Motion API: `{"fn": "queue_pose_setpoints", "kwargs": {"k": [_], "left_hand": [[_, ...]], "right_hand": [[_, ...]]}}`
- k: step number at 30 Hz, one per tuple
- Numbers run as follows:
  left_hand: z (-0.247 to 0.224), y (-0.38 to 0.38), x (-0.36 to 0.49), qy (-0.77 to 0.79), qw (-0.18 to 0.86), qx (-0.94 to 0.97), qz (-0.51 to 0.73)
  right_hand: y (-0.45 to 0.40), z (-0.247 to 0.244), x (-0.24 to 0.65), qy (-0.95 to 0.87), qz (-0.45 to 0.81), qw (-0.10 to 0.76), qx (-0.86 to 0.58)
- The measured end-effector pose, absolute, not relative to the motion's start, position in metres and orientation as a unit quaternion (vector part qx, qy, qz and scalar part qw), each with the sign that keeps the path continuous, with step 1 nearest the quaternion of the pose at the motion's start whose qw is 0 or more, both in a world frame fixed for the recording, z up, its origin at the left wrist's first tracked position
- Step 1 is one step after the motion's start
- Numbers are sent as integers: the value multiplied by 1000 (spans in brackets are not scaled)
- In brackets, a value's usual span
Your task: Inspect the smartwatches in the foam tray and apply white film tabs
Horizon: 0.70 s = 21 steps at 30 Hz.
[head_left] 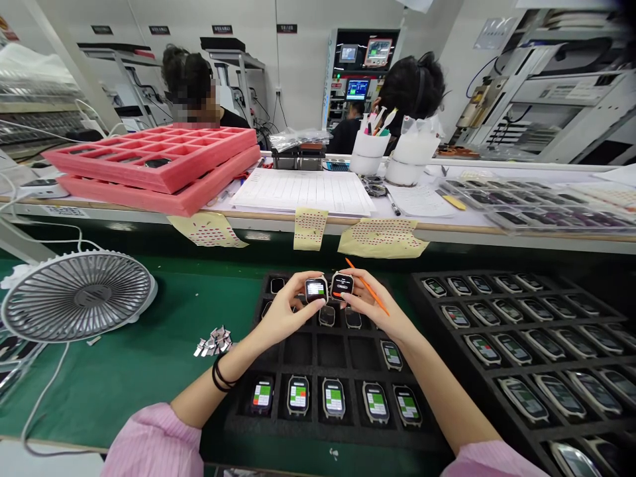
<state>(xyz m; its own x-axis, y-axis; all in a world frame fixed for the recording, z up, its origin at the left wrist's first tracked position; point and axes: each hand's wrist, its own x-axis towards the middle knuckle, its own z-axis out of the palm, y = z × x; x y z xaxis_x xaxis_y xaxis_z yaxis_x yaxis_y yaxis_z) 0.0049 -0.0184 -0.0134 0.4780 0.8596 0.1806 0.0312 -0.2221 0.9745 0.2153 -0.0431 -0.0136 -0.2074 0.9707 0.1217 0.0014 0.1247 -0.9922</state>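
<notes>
Left hand (291,310): grip pinching a watch (316,289), its screen lit with a white and green display. Right hand (376,306): grip pinching a second watch (342,285), screen dark with an orange band; orange stick (368,287) also held, slanting across this hand. Both watches upright, side by side, above the far part of a black foam tray (298,349) on the green desk (171,381). Tray's near row: five watches with lit screens
</notes>
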Motion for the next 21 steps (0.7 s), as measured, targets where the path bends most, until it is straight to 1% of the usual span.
{"fn": "queue_pose_setpoints", "kwargs": {"k": [7, 12, 21], "left_hand": [[-13, -19, 6, 337, 547, 645, 413], [-14, -18, 6, 338, 541, 645, 421], [-12, -16, 6, 364, 530, 642, 418]], "right_hand": [[-46, -10, 214, -562, 520, 470, -440], [-46, -9, 212, -538, 512, 488, -459], [-42, -17, 213, -529, 510, 493, -465]]}}
